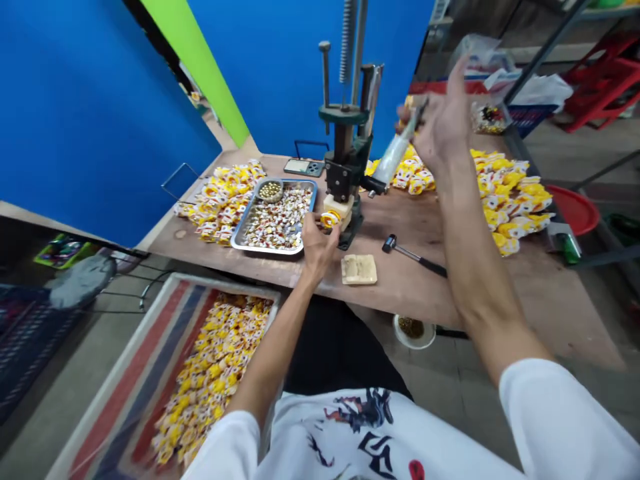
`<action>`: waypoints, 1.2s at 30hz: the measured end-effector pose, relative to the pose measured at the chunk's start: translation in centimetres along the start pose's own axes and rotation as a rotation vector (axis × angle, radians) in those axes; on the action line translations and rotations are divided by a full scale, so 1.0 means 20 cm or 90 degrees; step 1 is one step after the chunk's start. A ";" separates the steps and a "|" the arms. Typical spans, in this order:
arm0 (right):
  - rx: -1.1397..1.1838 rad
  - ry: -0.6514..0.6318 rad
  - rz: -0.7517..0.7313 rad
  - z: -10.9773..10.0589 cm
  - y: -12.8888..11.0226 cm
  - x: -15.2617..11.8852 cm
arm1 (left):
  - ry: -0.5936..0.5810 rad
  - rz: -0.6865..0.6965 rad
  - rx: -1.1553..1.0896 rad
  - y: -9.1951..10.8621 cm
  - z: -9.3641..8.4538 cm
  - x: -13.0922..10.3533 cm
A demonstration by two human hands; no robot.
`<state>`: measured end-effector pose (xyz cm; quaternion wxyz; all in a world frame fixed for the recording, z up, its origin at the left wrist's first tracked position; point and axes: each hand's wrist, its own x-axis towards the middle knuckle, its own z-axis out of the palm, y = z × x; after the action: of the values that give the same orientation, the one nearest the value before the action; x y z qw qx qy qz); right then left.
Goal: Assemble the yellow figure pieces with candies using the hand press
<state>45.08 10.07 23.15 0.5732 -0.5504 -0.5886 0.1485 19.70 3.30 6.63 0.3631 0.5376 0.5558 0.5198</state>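
One press (343,160), one lever (393,160), one yellow piece (330,219) at the cream block (336,205)!
The left hand (319,245) pinches that piece, broad face toward the wearer, long axis too small to tell; the right hand (443,130), arm raised, thumb up, blurs beside the lever's up-right slant, grip impossible to tell. One hammer (423,263) lies nearby.

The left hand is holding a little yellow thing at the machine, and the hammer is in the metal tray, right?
Not quite: the hammer isn't in the metal tray. The head view shows it on the table, right of the machine. The left hand does hold a little yellow thing there.
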 end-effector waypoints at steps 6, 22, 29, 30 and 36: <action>-0.084 0.073 -0.109 0.04 0.18 -0.81 | -0.265 -0.346 -0.263 0.01 -0.27 -0.13; -0.001 -0.333 0.063 0.13 0.43 -1.37 | -0.495 -0.217 -0.007 -0.18 -0.18 -0.23; -0.034 -0.185 0.120 -0.02 0.50 -1.30 | -0.144 0.063 0.262 -0.19 -0.57 0.39; -0.040 -0.184 0.124 -0.02 0.51 -1.31 | -0.176 0.124 0.345 -0.21 -0.61 0.48; -0.064 -0.203 0.095 0.00 0.52 -1.38 | -0.438 0.242 0.660 -0.31 -0.54 0.66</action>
<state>42.77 -8.92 0.70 0.4316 -0.5901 -0.6362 0.2465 5.81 14.93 4.77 0.1154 0.8677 0.4820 0.0373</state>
